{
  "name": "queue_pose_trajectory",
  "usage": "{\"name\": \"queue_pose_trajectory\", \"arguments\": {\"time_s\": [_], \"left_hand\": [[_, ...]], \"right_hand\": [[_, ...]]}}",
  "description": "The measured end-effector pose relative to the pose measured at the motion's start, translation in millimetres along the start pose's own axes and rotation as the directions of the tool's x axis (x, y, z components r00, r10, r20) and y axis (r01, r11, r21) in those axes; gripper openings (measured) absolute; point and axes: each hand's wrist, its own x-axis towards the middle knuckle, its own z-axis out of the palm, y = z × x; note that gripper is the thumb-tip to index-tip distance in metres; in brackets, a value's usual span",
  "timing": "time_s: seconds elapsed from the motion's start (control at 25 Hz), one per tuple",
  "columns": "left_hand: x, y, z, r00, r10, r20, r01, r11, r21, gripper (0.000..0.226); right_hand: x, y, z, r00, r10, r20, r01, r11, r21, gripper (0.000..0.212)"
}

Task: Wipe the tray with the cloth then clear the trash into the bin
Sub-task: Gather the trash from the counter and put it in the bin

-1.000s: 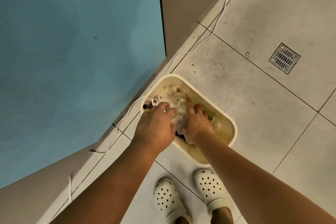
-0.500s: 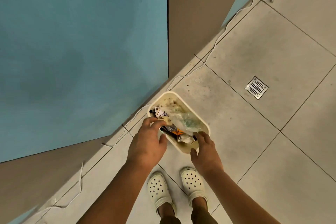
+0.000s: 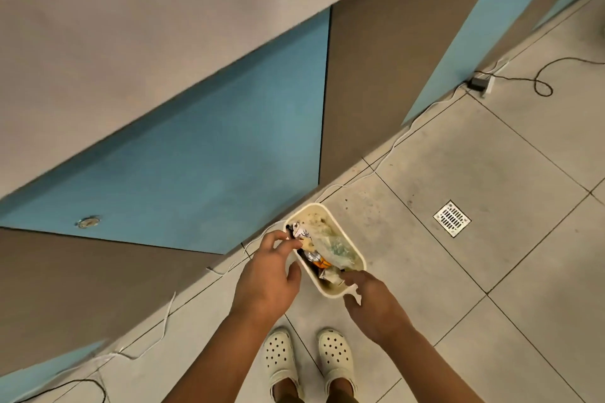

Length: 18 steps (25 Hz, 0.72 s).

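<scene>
A cream bin [image 3: 355,250] stands on the tiled floor by the wall, filled with trash [image 3: 330,249]: clear plastic, crumpled paper and an orange wrapper. My left hand [image 3: 268,275] hovers over the bin's left rim with its fingers loosely curled and nothing in them. At the bin's near end is my right hand [image 3: 373,303], and a small white scrap [image 3: 355,293] sits between its thumb and fingers. Neither the tray nor the cloth is in view.
My feet in white clogs [image 3: 307,360] stand just behind the bin. A floor drain [image 3: 451,218] lies to the right. A white cable [image 3: 386,157] runs along the blue and brown wall panels. A plug block with a black cord [image 3: 479,83] sits at the far right.
Both hands have come up out of the bin, where they pressed down the trash. My view has risen, so the bin looks smaller and farther below.
</scene>
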Motion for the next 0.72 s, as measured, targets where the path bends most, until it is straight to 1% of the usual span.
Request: {"name": "queue_pose_trajectory", "arguments": {"time_s": [0.12, 0.2, 0.36, 0.52, 0.72], "left_hand": [[-31, 18, -34, 0.999, 0.021, -0.041, -0.021, 1.0, -0.005, 0.035], [-56, 35, -60, 0.997, 0.024, -0.078, -0.026, 0.999, -0.032, 0.036], [-98, 63, -109, 0.982, 0.051, -0.182, -0.06, 0.997, -0.043, 0.036], [-128, 82, -169, 0.946, 0.069, -0.317, -0.104, 0.99, -0.093, 0.038], [-150, 93, -250, 0.861, 0.105, -0.497, -0.175, 0.98, -0.095, 0.038]], "right_hand": [[-28, -33, -35, 0.995, -0.093, -0.027, 0.092, 0.996, -0.017, 0.038], [-55, -58, -57, 0.987, -0.158, -0.011, 0.157, 0.987, -0.04, 0.038], [-94, -110, -96, 0.952, -0.305, -0.002, 0.304, 0.95, -0.067, 0.035], [-117, -182, -145, 0.867, -0.495, -0.06, 0.49, 0.868, -0.085, 0.035], [-133, -269, -191, 0.775, -0.622, -0.111, 0.618, 0.783, -0.069, 0.034]]}}
